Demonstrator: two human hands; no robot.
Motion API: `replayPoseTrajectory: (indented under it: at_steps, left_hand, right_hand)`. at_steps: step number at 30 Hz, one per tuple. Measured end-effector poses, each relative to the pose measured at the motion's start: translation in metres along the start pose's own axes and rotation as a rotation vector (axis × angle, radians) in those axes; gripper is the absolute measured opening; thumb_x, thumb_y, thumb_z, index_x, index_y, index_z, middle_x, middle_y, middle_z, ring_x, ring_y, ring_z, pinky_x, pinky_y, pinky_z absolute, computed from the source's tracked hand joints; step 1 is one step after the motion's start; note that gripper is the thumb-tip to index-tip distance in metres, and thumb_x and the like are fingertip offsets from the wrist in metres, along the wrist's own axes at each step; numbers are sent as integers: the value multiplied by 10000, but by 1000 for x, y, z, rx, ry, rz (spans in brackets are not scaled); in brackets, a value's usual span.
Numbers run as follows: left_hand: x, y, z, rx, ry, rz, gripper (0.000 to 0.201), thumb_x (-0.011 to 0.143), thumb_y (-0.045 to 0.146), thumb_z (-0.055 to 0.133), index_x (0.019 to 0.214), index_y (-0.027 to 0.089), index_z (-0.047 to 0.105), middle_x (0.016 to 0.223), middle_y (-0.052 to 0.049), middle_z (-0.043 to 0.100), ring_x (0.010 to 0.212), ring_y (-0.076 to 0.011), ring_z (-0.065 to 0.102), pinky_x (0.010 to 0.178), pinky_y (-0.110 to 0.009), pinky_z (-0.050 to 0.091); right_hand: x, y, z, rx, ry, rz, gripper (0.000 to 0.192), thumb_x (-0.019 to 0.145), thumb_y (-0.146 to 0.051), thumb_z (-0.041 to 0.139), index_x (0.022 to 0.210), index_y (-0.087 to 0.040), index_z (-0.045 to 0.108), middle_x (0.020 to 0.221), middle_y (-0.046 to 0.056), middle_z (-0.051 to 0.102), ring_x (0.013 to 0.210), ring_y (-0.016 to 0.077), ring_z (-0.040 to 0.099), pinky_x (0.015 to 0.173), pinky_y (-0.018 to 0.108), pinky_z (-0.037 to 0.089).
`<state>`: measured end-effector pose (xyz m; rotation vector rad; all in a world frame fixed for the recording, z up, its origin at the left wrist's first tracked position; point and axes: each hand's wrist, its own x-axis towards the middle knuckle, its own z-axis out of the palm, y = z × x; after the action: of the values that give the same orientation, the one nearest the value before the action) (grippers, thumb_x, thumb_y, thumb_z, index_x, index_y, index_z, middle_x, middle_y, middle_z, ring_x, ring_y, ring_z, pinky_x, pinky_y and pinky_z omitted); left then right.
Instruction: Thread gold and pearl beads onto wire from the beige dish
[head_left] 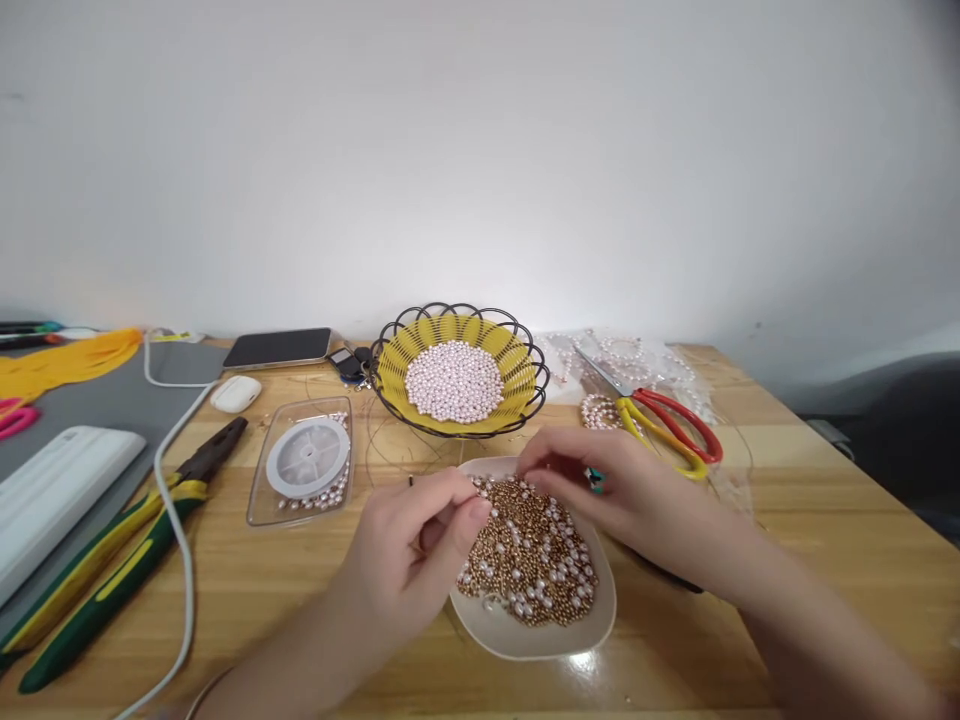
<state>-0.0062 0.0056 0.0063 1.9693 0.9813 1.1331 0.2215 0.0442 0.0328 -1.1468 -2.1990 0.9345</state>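
Observation:
A white bowl stands in front of me, holding small gold-brown beads with pale pink pearl beads mixed in. Over its left side is my left hand, closed with thumb and forefinger pinched together; a tiny pale spot shows at the tips, too small to name. My right hand reaches in from the right, its thumb and fingertips pinched close to the beads at the bowl's far edge. What lies between those fingers is hidden. A small green item shows behind the right thumb.
Behind the bowl sits a yellow basket of pale pearl beads. Scissors and strung beads lie at right. To the left are a clear tray with a spool, pliers, a white cable and a phone.

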Motion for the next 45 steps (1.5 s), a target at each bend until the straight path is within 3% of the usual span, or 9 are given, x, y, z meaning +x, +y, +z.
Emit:
replayPoseTrajectory:
  at_steps: [3,6,11,21,31,36,41,45]
  left_hand:
    - [1,-3,-1,46,20,-12,281,1010,160,499,735,207,462,583,89,314,469,-66,347,461,-194,260]
    - [1,-5,-2,78,22,-7,273,1005,148,500,740,208,470,584,89,342,471,-64,361,455,-189,261]
    - [2,-8,-2,101,8,-12,272,1002,156,504,737,209,487,583,87,346,464,-66,369,451,-190,268]
    - [3,-5,-3,162,-11,40,244,979,110,512,754,205,507,598,91,387,474,-57,377,461,-183,278]
    - [3,-6,-2,137,-30,47,231,998,129,519,781,209,510,599,95,367,469,-60,367,461,-190,276]
    - [2,-7,-2,147,-31,22,242,1002,155,520,765,205,515,587,90,352,464,-65,368,459,-194,279]
    - [2,-6,-3,153,-24,34,246,990,146,516,750,202,511,585,88,346,459,-68,359,451,-203,268]
    - [3,-4,-2,135,-29,50,238,988,137,513,759,203,508,586,93,339,459,-62,352,452,-200,259]
  right_hand:
    - [-1,12,2,-175,-127,-160,149,941,-91,627,875,-214,681,815,7,667,738,172,609,653,297,462]
    - [-4,22,8,-226,-174,-272,123,962,-100,642,904,-199,686,839,17,664,809,193,612,734,325,470]
    - [-10,27,11,-404,-35,-336,197,1051,-163,508,940,-172,670,869,57,649,826,225,551,763,368,426]
    - [-14,31,27,-434,59,-270,71,917,-243,757,885,-222,697,856,9,694,830,214,600,787,351,360]
    - [-16,26,37,-486,96,-207,174,911,-87,648,787,-202,605,830,30,685,797,220,590,771,345,386]
    - [-15,25,32,-362,88,-182,209,859,-14,607,777,-203,566,765,-7,641,753,185,587,773,324,401]
    - [-14,26,22,-384,172,-169,169,928,-71,610,831,-210,607,789,2,662,748,192,595,761,331,396]
    - [-15,24,26,-428,96,-169,119,920,-146,708,839,-230,680,861,10,676,812,205,616,791,349,396]
